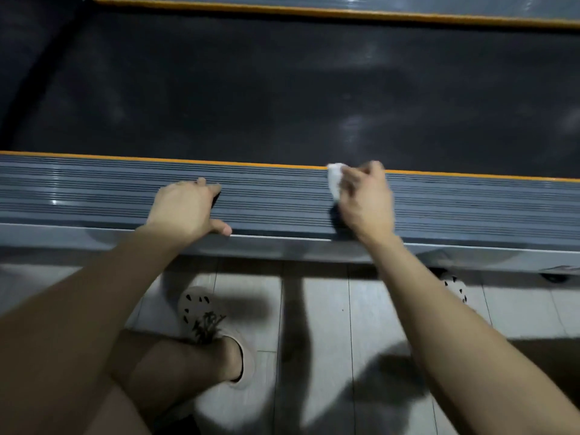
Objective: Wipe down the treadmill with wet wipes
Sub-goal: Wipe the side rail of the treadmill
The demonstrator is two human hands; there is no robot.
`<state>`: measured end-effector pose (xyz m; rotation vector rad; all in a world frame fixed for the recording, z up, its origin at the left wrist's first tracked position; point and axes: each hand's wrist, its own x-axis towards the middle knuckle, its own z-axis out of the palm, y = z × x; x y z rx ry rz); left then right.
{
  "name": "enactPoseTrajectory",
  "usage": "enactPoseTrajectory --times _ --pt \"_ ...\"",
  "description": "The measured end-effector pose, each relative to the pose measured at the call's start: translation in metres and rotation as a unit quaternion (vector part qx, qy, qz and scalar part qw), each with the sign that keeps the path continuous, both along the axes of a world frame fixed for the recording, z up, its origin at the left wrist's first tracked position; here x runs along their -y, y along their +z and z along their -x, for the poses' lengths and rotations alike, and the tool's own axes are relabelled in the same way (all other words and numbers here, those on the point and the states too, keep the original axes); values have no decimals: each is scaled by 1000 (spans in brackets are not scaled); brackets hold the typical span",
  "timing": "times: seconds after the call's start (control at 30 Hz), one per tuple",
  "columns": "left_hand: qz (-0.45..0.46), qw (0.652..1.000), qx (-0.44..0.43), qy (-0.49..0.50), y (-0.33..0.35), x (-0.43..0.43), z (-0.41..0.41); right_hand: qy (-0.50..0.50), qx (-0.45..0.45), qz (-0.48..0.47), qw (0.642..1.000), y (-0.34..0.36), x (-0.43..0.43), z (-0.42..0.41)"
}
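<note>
The treadmill lies across the view: a dark running belt [282, 95] and, nearer me, a grey ribbed side rail [94, 196] edged with an orange stripe. My right hand [367, 202] grips a crumpled white wet wipe [335, 180] and presses it on the rail close to the orange stripe. My left hand [185, 208] rests on the same rail further left, its fingers bent over the ribs and its thumb on the rail's near edge. It holds nothing.
A second grey rail with an orange stripe [314, 7] runs along the belt's far side. Below the near rail is a light tiled floor [329, 309]. My left foot in a pale perforated clog [213, 328] and my right clog [455, 287] stand on it.
</note>
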<state>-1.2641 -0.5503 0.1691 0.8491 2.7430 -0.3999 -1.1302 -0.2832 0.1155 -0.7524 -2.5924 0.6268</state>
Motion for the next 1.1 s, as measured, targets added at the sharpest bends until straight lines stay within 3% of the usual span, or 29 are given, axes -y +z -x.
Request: enactPoseTrajectory --times 0.07,0.13,0.2,0.27,0.33,0.37,0.47,0.57,0.67,0.73,0.8,0.87,0.97,1.1 --pt "-1 1000 -6 4 -2 0 -1 -148 -18 1 989 -2 -37 -31" --pt "3 1000 6 13 -2 3 -2 -198 -21 -5 980 -10 -30 -19" --pt "-10 999 22 36 -3 5 -6 -112 -26 -10 993 -20 20 28" --pt "-18 998 26 46 -5 6 -8 69 -17 -23 997 -25 85 80" --pt "-34 998 25 53 -5 7 -10 233 4 -35 972 -24 129 106" --pt "-38 997 25 55 -5 6 -10 260 1 -25 965 -22 129 108" --pt "-36 996 33 68 -6 7 -8 191 4 -4 982 -18 72 69" --pt "-49 996 33 70 -11 12 -9 -49 -5 2 999 -9 -23 -13" --pt "-51 996 32 66 -15 15 -12 -264 -24 27 964 -5 -24 -54" --pt "-51 996 30 67 -17 15 -9 -204 -79 42 975 -15 38 -28" --pt "-54 995 35 72 -17 13 -7 9 -60 26 998 -23 112 7" --pt "-55 995 38 80 -19 13 -9 168 -8 9 986 -28 144 23" --pt "-59 994 43 82 -20 14 -8 144 -14 -13 989 -29 98 -1" --pt "-72 992 52 86 -19 17 -9 -47 -7 -2 999 -16 1 -75"
